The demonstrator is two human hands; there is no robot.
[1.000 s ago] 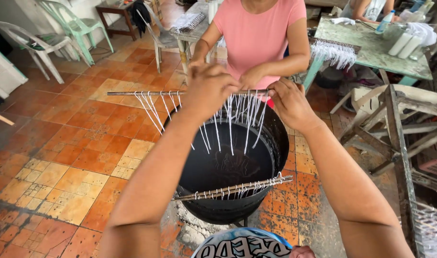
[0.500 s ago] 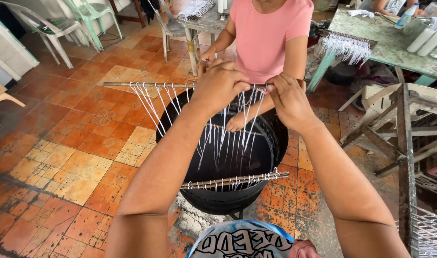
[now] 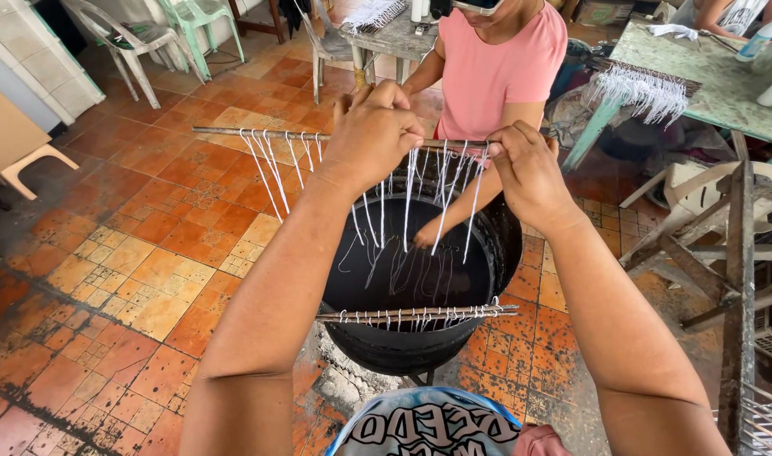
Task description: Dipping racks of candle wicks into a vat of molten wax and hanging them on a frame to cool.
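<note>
My left hand [image 3: 374, 135] and my right hand [image 3: 530, 173] grip a thin metal rod [image 3: 234, 133] held level over a black pot [image 3: 496, 228]. White strings [image 3: 263, 169] hang from the rod, some reaching down toward the dark liquid [image 3: 377, 287] in the pot. A second rod [image 3: 420, 313] strung with white loops lies across the pot's near rim. A person in a pink shirt [image 3: 496, 76] stands on the far side, one hand [image 3: 426, 236] down at the pot's rim.
Orange floor tiles [image 3: 149, 253] surround the pot. Plastic chairs [image 3: 133, 38] stand at the back left. A green table [image 3: 707, 84] with hanging white strings and bottles is at the right, with wooden frames [image 3: 732, 253] in front of it. My cap brim [image 3: 428, 426] shows at the bottom.
I have lifted the rod a little, so the strings hang higher over the liquid. The view has tilted down and back. The other person's hand stays at the pot's rim.
</note>
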